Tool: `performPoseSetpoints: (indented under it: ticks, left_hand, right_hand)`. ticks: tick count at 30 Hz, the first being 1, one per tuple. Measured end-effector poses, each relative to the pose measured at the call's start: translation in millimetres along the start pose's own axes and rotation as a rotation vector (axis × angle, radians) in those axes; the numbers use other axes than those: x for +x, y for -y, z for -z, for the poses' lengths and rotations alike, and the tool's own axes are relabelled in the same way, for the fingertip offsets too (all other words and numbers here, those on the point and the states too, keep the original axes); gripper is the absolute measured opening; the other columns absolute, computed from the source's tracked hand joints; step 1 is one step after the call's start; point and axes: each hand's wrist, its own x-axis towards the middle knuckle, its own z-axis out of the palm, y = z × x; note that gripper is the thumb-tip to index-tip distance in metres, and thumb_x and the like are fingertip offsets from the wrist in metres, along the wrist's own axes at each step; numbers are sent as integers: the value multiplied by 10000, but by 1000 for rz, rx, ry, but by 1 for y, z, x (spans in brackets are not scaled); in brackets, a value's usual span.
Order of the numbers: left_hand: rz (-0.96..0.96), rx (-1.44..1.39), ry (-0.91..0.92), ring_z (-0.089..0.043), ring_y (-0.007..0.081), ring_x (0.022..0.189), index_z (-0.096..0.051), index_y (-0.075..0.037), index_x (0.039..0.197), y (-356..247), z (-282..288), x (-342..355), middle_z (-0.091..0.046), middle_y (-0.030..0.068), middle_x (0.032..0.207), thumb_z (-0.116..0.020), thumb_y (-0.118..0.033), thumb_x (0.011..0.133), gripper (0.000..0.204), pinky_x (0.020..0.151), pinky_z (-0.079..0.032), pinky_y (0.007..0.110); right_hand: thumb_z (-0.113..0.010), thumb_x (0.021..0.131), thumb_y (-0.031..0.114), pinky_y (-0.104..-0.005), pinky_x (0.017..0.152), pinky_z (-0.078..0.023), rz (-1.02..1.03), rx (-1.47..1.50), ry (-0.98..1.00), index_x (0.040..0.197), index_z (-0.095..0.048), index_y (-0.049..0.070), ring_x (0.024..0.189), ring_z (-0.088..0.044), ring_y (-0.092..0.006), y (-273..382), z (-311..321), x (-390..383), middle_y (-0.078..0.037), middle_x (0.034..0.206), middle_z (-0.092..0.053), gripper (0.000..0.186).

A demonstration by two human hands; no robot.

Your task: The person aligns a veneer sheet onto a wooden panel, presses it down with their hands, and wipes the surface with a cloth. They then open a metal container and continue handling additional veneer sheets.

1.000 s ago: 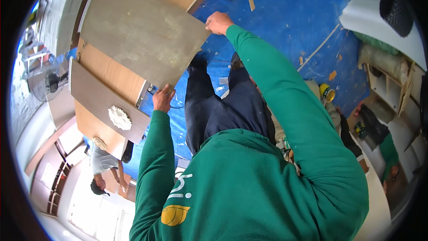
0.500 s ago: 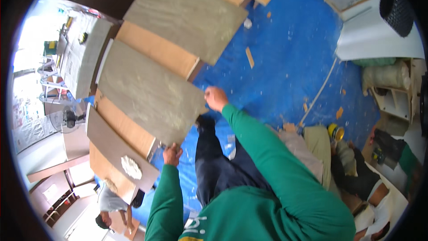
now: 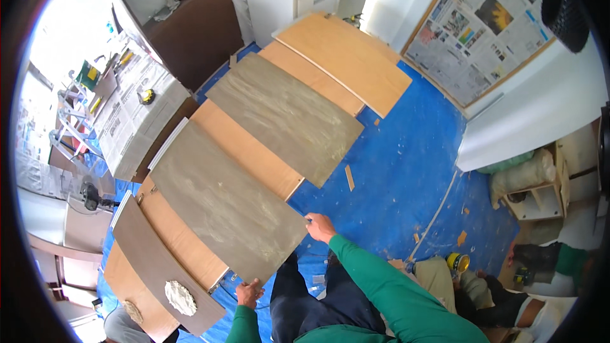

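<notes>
A grey-brown rectangular sheet with pale smears [image 3: 222,197] lies across light wooden boards. My left hand [image 3: 250,293] is closed on its near left corner, thumb on the upper face. My right hand [image 3: 321,227] grips the near right corner, fingers curled round the edge. Beyond it rests a second grey-brown smeared sheet [image 3: 286,117], with a strip of light wooden board [image 3: 244,149] showing between the two. To the left, a darker brown panel [image 3: 149,248] carries a white crumpled lump [image 3: 181,297]; I cannot tell what the lump is.
Blue sheeting [image 3: 387,184] with wood scraps covers the floor. A newspaper-covered table [image 3: 136,114] with tools stands at left, near a fan [image 3: 92,197]. More light boards [image 3: 346,57] lie at the far end. Other people sit at lower right, beside a yellow tin [image 3: 457,262].
My view has tilted up, bringing the far boards, drawers and newspaper-covered wall panel into sight. Both hands keep hold of the same sheet corners. The person at lower left is mostly out of view.
</notes>
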Motion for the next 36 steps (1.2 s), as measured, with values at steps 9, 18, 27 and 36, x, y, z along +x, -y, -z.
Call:
performPoseSetpoints:
  ticks: [9, 18, 27, 36]
  left_hand:
    - [-301, -681, 593, -530, 331, 1503, -501, -82, 1626, -71, 76, -51, -522, 129, 1681, -569, -412, 1142, 589, 1252, -434, 512]
    - [-580, -1011, 526, -638, 344, 1392, -530, -16, 1591, -221, 119, 37, -637, 161, 1556, -615, -348, 1117, 585, 1198, -511, 514]
    - [-797, -815, 487, -680, 318, 1330, -577, -26, 1528, -339, -26, -70, -682, 174, 1462, -619, -116, 1077, 461, 1151, -575, 471]
    - [-910, -706, 671, -640, 317, 1377, -450, -30, 1612, -408, -261, -208, -626, 163, 1509, -604, -14, 1045, 588, 1172, -553, 468]
  right_hand:
    - [-813, 881, 411, -514, 857, -592, 176, 98, 68, 1065, -785, 2, 1028, -767, -436, 120, 30, 59, -277, 1044, -784, 450]
    - [-783, 980, 279, -495, 901, -591, 448, -72, 19, 1357, -716, -12, 1014, -775, -436, 340, 167, -2, -278, 1095, -790, 480]
    - [-802, 998, 296, -405, 984, -577, 352, 62, -145, 1487, -671, 29, 1107, -778, -311, 230, 383, -121, -256, 1247, -789, 572]
    - [-817, 1016, 216, -327, 995, -577, 260, 404, -329, 1523, -659, 32, 1122, -727, -156, 21, 543, -166, -143, 1352, -778, 561]
